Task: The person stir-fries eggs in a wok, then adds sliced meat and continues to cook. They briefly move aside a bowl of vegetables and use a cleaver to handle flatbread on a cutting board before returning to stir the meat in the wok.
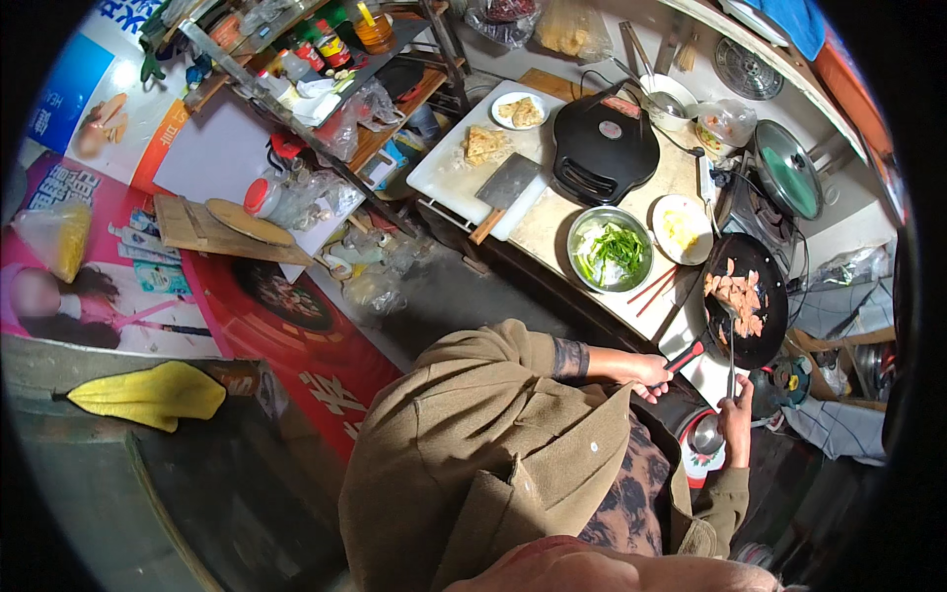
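Note:
My left hand [647,376] grips the black and red handle of a dark wok [769,311] at the right. With my right hand [736,414] I hold the long metal handle of a spatula [732,344], its blade among the pink sliced meat [738,292] in the wok. Left of the wok stand a white bowl of chopped pale yellow pieces [682,229] and a steel bowl of cut green vegetables [610,249]. Red chopsticks [652,291] lie beside them on the counter.
A black electric griddle [607,144] stands behind the bowls. Left of it, a cleaver [509,181] and flatbread pieces [484,144] lie on a white cutting board [436,174]. A glass lid [788,170] leans behind the gas stove [755,211]. A shelf rack [296,129] stands further left.

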Motion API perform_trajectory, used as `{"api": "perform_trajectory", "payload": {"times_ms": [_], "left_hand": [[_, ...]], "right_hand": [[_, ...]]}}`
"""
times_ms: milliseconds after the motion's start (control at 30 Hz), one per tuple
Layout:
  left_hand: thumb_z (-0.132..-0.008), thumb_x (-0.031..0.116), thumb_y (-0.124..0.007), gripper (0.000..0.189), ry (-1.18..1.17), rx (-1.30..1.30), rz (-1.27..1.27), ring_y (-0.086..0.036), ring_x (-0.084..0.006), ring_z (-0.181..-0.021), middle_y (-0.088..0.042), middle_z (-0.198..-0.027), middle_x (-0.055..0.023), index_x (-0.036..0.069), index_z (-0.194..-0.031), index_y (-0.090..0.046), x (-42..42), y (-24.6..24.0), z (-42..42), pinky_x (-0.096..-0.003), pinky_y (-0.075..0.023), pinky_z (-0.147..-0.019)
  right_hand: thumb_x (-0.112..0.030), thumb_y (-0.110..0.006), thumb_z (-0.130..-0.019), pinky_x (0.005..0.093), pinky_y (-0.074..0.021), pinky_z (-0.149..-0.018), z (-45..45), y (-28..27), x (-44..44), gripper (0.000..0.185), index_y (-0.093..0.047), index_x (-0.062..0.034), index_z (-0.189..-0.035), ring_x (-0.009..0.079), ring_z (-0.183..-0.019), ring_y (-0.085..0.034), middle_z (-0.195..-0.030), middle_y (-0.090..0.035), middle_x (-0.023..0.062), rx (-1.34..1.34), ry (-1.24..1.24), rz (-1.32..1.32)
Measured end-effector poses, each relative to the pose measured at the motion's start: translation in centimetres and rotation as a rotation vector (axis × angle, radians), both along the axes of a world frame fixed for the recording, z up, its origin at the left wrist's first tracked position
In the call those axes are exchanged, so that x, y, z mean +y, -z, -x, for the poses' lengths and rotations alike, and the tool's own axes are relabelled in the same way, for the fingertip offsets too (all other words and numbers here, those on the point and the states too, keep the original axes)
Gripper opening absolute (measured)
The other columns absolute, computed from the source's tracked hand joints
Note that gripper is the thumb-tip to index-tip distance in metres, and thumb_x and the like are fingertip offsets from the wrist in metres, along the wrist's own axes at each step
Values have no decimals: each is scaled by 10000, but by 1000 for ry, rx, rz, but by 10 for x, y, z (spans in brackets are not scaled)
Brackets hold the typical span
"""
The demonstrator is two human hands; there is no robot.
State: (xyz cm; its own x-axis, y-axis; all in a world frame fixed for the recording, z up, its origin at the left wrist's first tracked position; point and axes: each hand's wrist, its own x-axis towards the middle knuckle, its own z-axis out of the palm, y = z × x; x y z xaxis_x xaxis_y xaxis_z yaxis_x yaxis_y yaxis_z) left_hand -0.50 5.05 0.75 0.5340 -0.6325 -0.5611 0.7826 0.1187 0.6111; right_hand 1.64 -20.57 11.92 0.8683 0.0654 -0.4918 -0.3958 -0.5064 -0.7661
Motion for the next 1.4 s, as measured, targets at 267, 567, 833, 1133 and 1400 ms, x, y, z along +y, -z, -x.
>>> {"api": "perform_trajectory", "payload": {"times_ms": [267,567,833,1133,1400], "left_hand": [[-1001,253,-490,313,-62,-10,-43,-561,-215,-680,-570,-870,-135,-54,-1023,-544,-4,5,1,-383,-565,-601],[-1037,236,-466,230,-133,161,52,-504,-116,-702,-533,-883,-27,72,-1196,-496,7,3,2,-304,-515,-638],[-1026,271,-491,216,-75,72,-66,-525,-117,-715,-554,-946,-47,116,-1173,-463,3,-11,1,-318,-558,-665],[-1034,268,-476,339,-85,81,-35,-522,-97,-767,-544,-966,-32,76,-1313,-451,1,-12,9,-283,-554,-727],[-1020,320,-506,387,-146,102,46,-581,-153,-884,-584,-1077,-113,42,-1286,-474,8,-11,20,-334,-556,-822]], "right_hand": [[-209,-520,-991,206,-304,-473,-48,36,-9,451,-459,-123,-1429,36,-544,-363,-726,-496,-50,-398,91,7],[-84,-509,-979,266,-451,-858,-3,2,-46,472,-411,42,-1423,146,-946,-550,-1209,-620,96,-335,-185,208],[-176,-545,-952,393,-448,-971,6,-7,-60,435,-508,23,-1336,380,-1166,-574,-1198,-603,287,-370,-160,370],[-220,-515,-973,406,-449,-974,-65,66,-42,458,-472,-51,-1397,389,-1174,-564,-1252,-577,270,-525,-45,393],[-144,-513,-981,358,-424,-1014,-21,54,-57,465,-427,-1,-1416,318,-1241,-545,-1326,-552,244,-362,-60,304]]}}
